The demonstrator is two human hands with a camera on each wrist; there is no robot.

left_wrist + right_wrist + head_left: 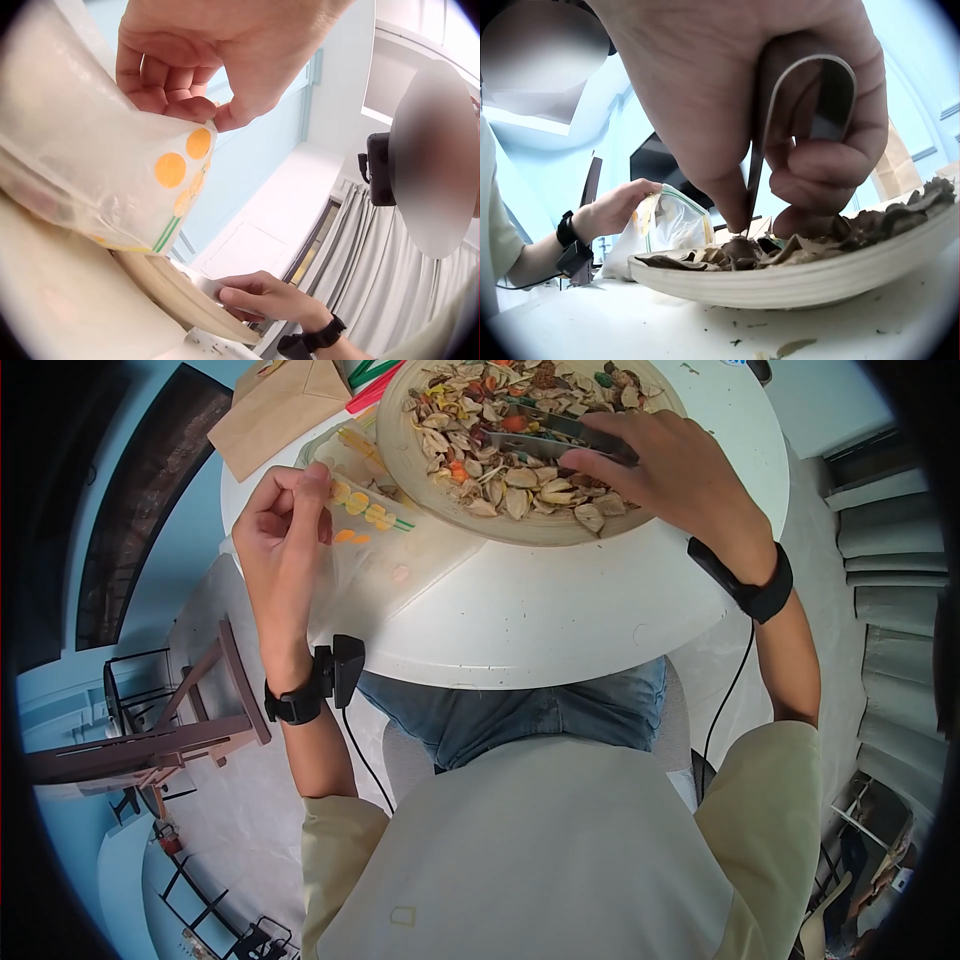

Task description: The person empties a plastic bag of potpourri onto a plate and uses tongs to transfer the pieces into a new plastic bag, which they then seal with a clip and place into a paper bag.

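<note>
My left hand (285, 535) pinches the top edge of a translucent plastic bag (75, 142) printed with yellow and orange dots and a green line. The bag lies on the table against the left side of a round, pale shallow tray (780, 289), its mouth edge lifted. Dried petals and leaves (450, 435) in beige, brown and orange fill the tray. My right hand (680, 470) holds metal tongs (525, 444) between thumb and fingers, low over the petals. Their bent end shows in the right wrist view; the tips sit among the petals, partly hidden.
A brown paper bag (275, 420) stands at the back left, beside red and green strips (372, 390). Small dark crumbs dot the white table (520, 615) in front of the tray. A cable (735, 680) hangs from each wrist camera.
</note>
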